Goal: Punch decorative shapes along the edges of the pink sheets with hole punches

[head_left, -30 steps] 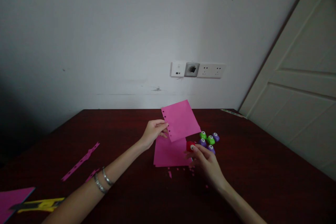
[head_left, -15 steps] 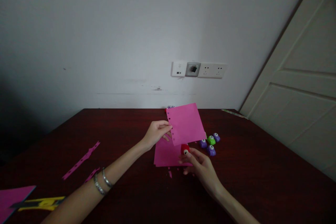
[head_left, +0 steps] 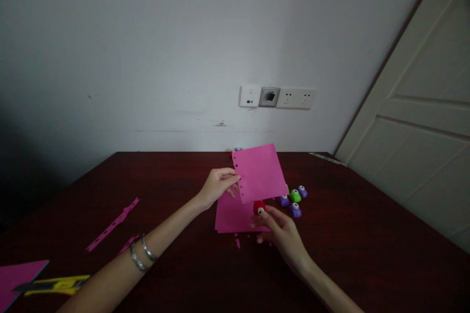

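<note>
My left hand [head_left: 217, 185] pinches the left edge of a pink paper sheet [head_left: 261, 173], held up off the table; small holes run along that edge. My right hand [head_left: 279, 232] grips a small red paper punch [head_left: 259, 207] just under the sheet's lower edge. More pink sheets [head_left: 235, 216] lie flat on the dark wooden table [head_left: 183, 190] beneath both hands.
Purple and green punches [head_left: 293, 200] cluster right of the sheet. Another small thing peeks out behind the sheet's top. A punched pink strip [head_left: 113, 224] lies at the left, a yellow cutter [head_left: 55, 285] and pink paper [head_left: 18, 276] at the near left. Pink scraps [head_left: 238, 243] dot the table. A door [head_left: 422, 122] stands on the right.
The held sheet shifted right and slightly down. My right hand picked the red punch out of the cluster and brought it left, under the sheet's lower edge.
</note>
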Demonstrator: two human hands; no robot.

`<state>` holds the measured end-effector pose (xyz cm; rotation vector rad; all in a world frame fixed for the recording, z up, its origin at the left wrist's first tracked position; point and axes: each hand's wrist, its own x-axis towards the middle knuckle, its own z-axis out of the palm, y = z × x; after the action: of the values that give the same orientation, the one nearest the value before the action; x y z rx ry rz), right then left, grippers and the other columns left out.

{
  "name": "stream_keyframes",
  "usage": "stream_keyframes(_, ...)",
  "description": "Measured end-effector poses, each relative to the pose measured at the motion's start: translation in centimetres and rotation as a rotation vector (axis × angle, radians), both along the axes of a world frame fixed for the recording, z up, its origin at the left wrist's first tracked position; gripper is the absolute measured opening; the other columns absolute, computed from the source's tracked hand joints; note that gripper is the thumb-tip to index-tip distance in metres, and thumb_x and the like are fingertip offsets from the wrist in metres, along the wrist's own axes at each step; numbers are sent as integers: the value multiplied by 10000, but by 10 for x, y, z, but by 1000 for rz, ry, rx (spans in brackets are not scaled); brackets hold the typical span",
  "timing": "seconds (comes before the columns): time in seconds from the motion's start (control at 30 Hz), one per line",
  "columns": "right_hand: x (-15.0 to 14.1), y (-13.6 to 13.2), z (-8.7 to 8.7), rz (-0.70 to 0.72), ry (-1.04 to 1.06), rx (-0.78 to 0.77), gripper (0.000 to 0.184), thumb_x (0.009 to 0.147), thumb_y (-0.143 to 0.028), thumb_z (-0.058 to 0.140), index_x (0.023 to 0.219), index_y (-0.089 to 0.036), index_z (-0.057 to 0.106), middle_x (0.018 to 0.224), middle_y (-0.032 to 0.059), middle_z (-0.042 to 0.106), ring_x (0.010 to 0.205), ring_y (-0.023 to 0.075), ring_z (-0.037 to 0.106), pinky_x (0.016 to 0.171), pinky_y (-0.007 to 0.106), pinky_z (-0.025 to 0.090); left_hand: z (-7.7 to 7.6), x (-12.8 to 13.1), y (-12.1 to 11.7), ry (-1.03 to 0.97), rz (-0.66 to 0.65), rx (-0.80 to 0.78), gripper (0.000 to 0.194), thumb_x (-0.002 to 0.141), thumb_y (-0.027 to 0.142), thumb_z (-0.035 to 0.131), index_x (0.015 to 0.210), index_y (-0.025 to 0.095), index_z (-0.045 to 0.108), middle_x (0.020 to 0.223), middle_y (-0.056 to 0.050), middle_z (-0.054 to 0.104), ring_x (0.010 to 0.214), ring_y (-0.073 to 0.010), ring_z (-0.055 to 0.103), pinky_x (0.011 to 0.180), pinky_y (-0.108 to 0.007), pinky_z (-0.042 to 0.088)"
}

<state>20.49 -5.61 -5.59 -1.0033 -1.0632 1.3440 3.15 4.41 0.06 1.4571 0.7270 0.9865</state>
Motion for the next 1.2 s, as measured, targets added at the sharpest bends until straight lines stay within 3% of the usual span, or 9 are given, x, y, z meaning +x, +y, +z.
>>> stream_keyframes(0.87, -2, 1, 0, -22, 23, -10, 295, 712, -413, 645, 842, -149, 618, 716, 46, 625, 671, 178, 613, 442, 244, 500, -2, 7, -9, 35, -15, 34, 179, 754, 290, 591, 756, 111, 586, 607, -34, 611, 494, -120, 578, 408, -213, 444)
stream_keyframes(1.2, -1, 0, 2, -65, -6, -51, 308, 711, -443, 638, 774, -143, 612, 667, 28, 615, 480, 109, 550, 397, 210, 432, -3, 8, -10, 57, -17, 64, 181, 763, 300, 584, 740, 122, 565, 560, -21, 604, 461, -123, 581, 385, -201, 416)
